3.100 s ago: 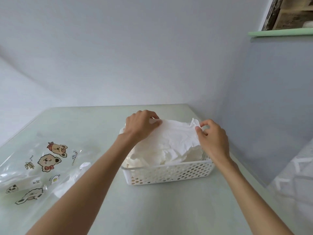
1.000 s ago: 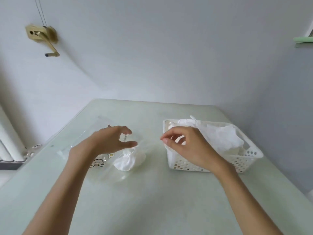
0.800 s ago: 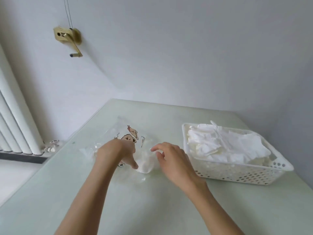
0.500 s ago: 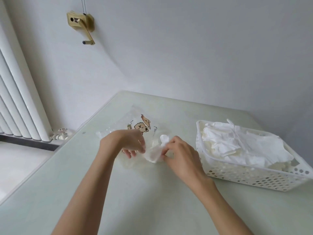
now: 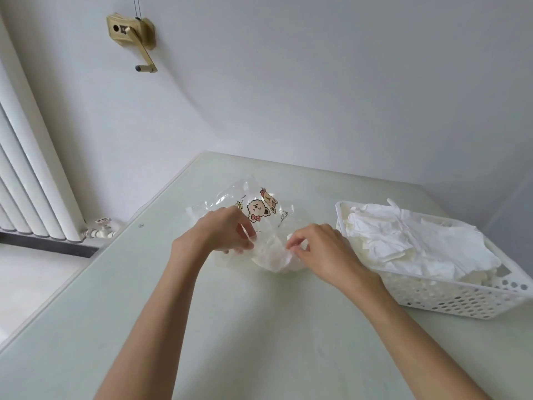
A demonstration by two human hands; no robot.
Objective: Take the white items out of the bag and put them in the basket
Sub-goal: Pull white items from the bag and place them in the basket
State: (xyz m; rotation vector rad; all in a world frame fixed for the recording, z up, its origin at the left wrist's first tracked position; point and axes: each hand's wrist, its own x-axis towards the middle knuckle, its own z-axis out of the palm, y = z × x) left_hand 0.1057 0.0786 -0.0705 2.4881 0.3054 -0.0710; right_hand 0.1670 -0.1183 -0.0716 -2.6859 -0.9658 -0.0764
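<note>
Pale green glossy table (image 5: 259, 327), running back to a plain white wall (image 5: 317, 82). On the table, left of the basket (image 5: 450, 295): a clear plastic bag (image 5: 259, 206) printed with cartoon bears, lying crumpled. Left of the bag, beyond the table edge: white radiator columns (image 5: 31, 168) with a valve (image 5: 101, 228) at the foot. Above the bag, fixed to the wall: a brass-coloured crank bracket (image 5: 134, 33) with two thin cords rising out of the picture.

At the bag's near end: left hand (image 5: 219, 233) and right hand (image 5: 320, 252), both with fingers curled in, each pinching the clear film on either side of a bunched white item (image 5: 271, 255) still inside the bag. Hard to say whether the pinches catch film alone or the white item too; fingertips partly hidden behind knuckles and blurred plastic.

Right of the bag: white perforated basket, heaped with crumpled white items (image 5: 418, 241) rising above its rim. Basket's right corner cut off by the picture edge. Bag's outline hard to trace where clear film lies over the pale table. Small printed lettering on the bag too small to read. Both forearms cut off at the lower edge.
</note>
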